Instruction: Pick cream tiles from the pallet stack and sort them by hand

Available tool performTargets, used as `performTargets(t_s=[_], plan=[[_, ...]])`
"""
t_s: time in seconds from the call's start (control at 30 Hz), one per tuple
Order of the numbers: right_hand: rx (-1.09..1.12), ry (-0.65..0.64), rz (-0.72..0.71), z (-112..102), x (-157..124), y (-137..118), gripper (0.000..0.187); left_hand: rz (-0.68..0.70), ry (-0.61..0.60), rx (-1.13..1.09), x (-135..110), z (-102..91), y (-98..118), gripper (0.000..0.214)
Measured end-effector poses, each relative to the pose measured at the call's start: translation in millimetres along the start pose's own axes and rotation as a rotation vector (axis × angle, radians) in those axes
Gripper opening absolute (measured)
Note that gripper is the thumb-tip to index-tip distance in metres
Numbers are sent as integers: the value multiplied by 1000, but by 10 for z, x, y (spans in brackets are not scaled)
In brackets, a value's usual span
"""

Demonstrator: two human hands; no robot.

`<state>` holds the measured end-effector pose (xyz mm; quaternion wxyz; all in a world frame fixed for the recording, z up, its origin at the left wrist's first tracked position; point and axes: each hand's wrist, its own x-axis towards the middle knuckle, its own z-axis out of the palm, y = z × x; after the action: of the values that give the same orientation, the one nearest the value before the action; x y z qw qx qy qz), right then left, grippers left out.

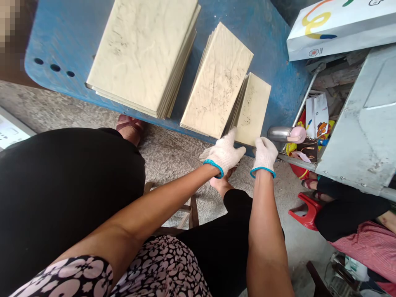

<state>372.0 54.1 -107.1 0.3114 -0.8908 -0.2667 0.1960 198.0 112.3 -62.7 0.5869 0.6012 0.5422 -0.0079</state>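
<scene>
Both hands are in white knit gloves with blue cuffs, working at the near edge of a blue table (266, 37). The left hand (224, 153) sits at the bottom edge of the leaning tiles (218, 80), fingers curled around the near ends, so it looks closed on that stack. The right hand (265, 153) is pinched on the lower edge of the end tile (254, 108), the narrow cream one tilted off the right side of the stack, touching the tiles next to it. Further left on the same table there's a bigger flat stack (142, 53) of the same cream tiles, well apart from the hands. Just right of the right hand a steel flask (286, 134) with a pink cap lies on a metal rail, with a grey metal bin (361, 123) beside it. A white box (340, 27) rests at the table's far right corner. Another person sits lower right, by a red stool (305, 212).
</scene>
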Motion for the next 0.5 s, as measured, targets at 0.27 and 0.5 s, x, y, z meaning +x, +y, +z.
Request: performTargets(t_s=[0.27,0.5], plan=[[705,-51,422,-143,-1,-164,19,52,67,-182,-93,-20,116,55],[885,-168,691,-349,-63,-50,19,89,31,14,-297,88,50,52]])
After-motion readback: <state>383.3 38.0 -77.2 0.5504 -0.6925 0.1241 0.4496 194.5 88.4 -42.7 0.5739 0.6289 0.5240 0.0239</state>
